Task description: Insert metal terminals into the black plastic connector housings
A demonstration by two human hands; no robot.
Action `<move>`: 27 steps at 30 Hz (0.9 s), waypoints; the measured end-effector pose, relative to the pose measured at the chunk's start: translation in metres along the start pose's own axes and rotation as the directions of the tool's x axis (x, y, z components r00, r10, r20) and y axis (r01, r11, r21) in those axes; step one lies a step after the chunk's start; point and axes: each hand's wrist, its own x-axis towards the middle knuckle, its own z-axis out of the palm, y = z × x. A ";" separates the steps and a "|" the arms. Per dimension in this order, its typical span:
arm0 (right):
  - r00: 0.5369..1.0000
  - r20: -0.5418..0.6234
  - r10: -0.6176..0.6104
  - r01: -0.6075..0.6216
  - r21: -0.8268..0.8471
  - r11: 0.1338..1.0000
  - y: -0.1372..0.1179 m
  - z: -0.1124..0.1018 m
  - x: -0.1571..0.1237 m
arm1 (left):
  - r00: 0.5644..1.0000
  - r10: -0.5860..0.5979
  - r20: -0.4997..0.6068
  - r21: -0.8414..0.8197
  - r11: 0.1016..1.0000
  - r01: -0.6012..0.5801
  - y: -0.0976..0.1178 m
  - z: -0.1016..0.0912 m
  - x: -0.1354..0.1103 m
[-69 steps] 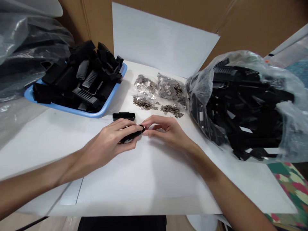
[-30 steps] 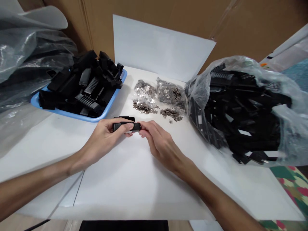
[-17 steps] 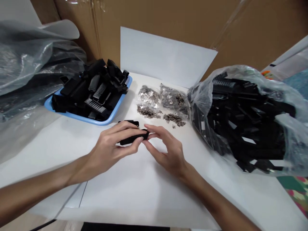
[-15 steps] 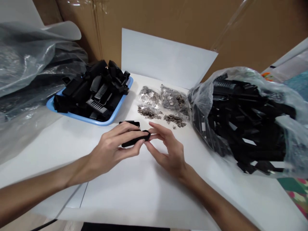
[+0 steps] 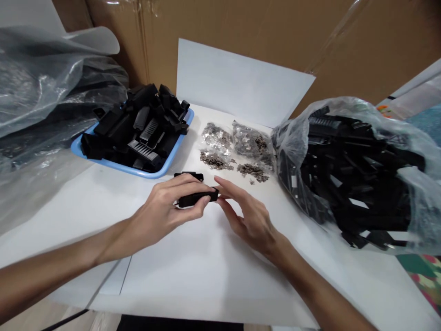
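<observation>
My left hand (image 5: 175, 200) is closed on an elongated black plastic part (image 5: 195, 198), thumb on the near side and fingers over the top. At that part's right end, my right hand (image 5: 246, 214) has its thumb and a finger closed in against it, while the index finger stretches out above. Whether a small piece sits between those right fingertips is hidden. Just behind my left fingers another black plastic part (image 5: 196, 175) lies on the white table (image 5: 179, 276). Beyond my hands are two small piles of metal pieces, a left pile (image 5: 215, 161) and a right pile (image 5: 253, 172).
A blue tray (image 5: 156, 174) heaped with black plastic parts stands at the back left, beside clear plastic sheeting (image 5: 44, 92). Two small bags of metal pieces (image 5: 216, 135) lie behind the piles. A large clear bag (image 5: 292, 119) of black parts fills the right.
The held part has turned so its long side shows more. My right hand has shifted slightly right and down. The whole view has moved a little.
</observation>
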 end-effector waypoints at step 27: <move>0.966 0.260 0.008 -0.035 0.097 0.995 0.013 -0.038 0.011 | 0.891 -0.405 0.206 -0.109 0.895 0.433 0.002 -0.003 0.014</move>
